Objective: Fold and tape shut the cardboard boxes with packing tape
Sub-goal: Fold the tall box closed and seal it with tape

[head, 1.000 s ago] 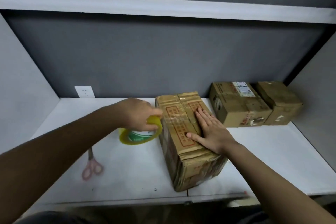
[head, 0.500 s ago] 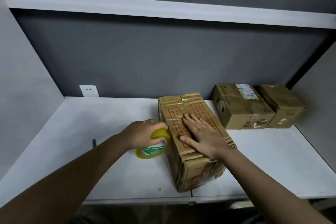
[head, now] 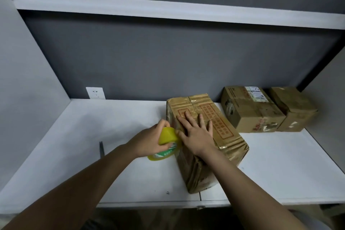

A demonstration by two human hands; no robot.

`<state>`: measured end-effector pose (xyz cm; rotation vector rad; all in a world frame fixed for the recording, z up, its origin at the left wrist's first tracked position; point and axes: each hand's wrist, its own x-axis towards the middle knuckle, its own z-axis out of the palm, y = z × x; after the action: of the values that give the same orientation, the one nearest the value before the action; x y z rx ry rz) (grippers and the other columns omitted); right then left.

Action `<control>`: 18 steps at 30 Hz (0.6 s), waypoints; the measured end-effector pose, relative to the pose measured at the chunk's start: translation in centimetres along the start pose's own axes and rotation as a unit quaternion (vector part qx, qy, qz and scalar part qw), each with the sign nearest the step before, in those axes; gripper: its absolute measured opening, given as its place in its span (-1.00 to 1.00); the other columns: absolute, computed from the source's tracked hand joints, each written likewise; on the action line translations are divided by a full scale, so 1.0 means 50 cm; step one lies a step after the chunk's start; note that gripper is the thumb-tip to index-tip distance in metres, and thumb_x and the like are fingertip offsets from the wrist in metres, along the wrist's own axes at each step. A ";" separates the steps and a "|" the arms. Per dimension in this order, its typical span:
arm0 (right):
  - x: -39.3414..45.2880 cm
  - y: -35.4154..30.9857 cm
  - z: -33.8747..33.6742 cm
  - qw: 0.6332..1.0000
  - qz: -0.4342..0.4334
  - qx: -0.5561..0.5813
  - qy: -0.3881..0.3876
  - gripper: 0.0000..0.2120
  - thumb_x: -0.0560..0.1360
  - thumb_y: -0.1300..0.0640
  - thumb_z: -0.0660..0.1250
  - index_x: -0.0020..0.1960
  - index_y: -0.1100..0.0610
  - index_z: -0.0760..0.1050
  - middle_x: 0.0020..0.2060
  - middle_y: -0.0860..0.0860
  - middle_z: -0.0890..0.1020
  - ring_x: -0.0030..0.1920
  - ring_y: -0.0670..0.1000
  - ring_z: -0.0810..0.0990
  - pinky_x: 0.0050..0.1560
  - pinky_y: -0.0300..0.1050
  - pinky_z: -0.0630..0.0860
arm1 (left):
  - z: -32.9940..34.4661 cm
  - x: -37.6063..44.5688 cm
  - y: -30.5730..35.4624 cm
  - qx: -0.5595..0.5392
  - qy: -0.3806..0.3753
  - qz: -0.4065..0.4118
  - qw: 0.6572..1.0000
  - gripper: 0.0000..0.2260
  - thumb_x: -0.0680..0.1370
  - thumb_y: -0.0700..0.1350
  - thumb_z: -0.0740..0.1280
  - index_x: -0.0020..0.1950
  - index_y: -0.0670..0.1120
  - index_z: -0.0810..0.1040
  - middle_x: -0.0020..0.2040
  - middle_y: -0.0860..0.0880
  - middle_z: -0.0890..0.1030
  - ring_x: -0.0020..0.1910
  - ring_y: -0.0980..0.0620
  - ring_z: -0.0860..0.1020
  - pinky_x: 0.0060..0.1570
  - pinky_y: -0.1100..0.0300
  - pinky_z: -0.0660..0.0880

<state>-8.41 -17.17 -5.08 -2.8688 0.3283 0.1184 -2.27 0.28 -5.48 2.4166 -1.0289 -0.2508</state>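
Observation:
A brown cardboard box [head: 222, 129] with red print lies closed on the white table [head: 93, 129], a strip of clear tape across its top. My right hand [head: 196, 132] rests flat on the box's top near its left edge, fingers spread. My left hand [head: 151, 142] grips a yellow roll of packing tape [head: 167, 145] held against the box's left side, just below the top edge. Part of the roll is hidden by my fingers.
Two more taped cardboard boxes [head: 250, 110] [head: 294, 110] stand side by side at the back right against the grey wall. Scissors [head: 101, 149] lie on the table to the left, mostly hidden by my left forearm. A wall socket [head: 95, 93] sits at the back.
My left hand has brought the tape roll from out to the left in against the box's left side. My right hand slid leftward across the top. The view shifted, hiding most of the scissors.

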 end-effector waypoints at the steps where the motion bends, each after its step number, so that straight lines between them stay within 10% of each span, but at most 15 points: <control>1: 0.001 0.000 0.001 1.000 0.004 -0.001 0.004 -0.47 0.62 -0.20 0.00 0.54 -0.23 -0.04 0.56 -0.18 -0.12 0.55 0.16 -0.22 0.47 0.28 -0.28 | 0.004 -0.007 -0.013 -0.023 0.008 -0.001 1.000 -0.54 0.48 0.11 0.38 0.27 0.08 0.26 0.04 0.05 0.48 -0.09 -0.02 0.53 -0.16 0.11 0.48; 18: 0.052 0.019 -0.011 0.999 -0.037 0.004 -0.006 -0.49 0.64 -0.16 0.00 0.56 -0.19 -0.03 0.57 -0.14 -0.08 0.56 0.15 -0.15 0.47 0.26 -0.24 | -0.001 -0.029 -0.026 0.258 -0.002 0.071 0.963 -0.22 0.32 0.33 -0.31 0.47 0.20 0.22 0.18 -0.05 0.46 0.07 -0.11 0.51 0.14 0.12 0.30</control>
<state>-6.06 -18.74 -5.08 -2.8671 0.2181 0.1206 -2.44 2.09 -6.12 2.7730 -1.4034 0.0770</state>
